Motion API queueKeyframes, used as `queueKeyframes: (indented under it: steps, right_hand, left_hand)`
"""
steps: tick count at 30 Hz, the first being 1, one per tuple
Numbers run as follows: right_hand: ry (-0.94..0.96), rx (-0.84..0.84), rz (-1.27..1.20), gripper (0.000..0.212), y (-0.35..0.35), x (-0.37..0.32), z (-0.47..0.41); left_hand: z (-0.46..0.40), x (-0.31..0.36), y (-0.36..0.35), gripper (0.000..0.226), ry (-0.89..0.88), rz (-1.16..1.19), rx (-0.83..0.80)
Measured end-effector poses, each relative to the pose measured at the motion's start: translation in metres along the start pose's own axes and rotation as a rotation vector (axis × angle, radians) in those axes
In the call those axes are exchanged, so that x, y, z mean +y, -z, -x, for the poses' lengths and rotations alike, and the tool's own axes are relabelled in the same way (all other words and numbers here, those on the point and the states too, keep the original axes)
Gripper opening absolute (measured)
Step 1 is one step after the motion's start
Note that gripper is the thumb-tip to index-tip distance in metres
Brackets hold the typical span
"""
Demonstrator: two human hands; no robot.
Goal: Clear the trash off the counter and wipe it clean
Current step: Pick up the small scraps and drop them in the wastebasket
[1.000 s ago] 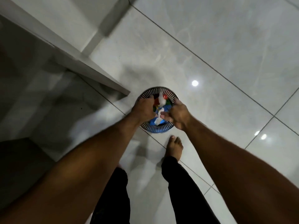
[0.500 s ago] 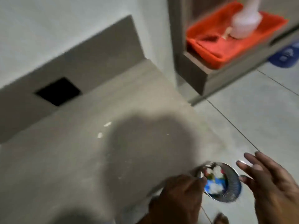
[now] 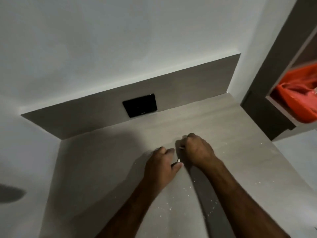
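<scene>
Whereas a second ago both hands were down at a round metal bin on the floor tiles, dropping colourful scraps into it, they are now back over the grey counter (image 3: pixel 106 169) at the centre of the frame, and the bin has gone out of view. That suggests the larger trash is already binned and only small bits remain. The left hand (image 3: pixel 160 166) lies palm down with its thumb and a finger closed on a small white scrap (image 3: pixel 178 160), seemingly pinching it off the surface. The right hand (image 3: pixel 197 150) is curled into a loose fist just beside it, with another white sliver (image 3: pixel 181 147) showing at its fingertips; whether it truly grips that piece cannot be told. White crumbs (image 3: pixel 164 209) are scattered across the lower middle of the counter and toward its right edge, so picking up is unfinished and wiping has not begun; no cloth is in sight. A black wall plate (image 3: pixel 139 105) sits in the upstand at centre, bearing a tiny mark too small to read. An orange tray (image 3: pixel 298 102) rests on a shelf at right. No other writing is visible.
</scene>
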State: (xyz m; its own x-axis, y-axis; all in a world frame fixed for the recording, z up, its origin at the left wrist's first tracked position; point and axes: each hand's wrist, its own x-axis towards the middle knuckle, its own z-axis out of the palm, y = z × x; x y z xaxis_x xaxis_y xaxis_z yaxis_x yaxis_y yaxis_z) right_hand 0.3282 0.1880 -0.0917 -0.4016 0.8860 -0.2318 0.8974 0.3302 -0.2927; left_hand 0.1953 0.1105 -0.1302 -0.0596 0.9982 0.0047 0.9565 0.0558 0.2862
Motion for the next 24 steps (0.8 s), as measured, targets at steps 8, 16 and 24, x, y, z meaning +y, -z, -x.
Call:
queueKeyframes:
  steps: [8,16,24]
  right_hand:
    - [-0.038,-0.006,-0.043,0.013,0.010,0.028,0.062]
    - [-0.558,0.682,-1.081,0.009,-0.036,0.198,0.274]
    - [-1.201,0.495,-1.137,0.003,-0.250,0.346,0.311]
  left_hand:
    - [0.009,0.055,0.015,0.022,-0.034,0.026,0.011]
    - [0.127,0.232,-0.024,0.013,-0.391,0.508,0.058]
    - [0.158,0.306,-0.255,0.007,-0.326,0.342,-0.321]
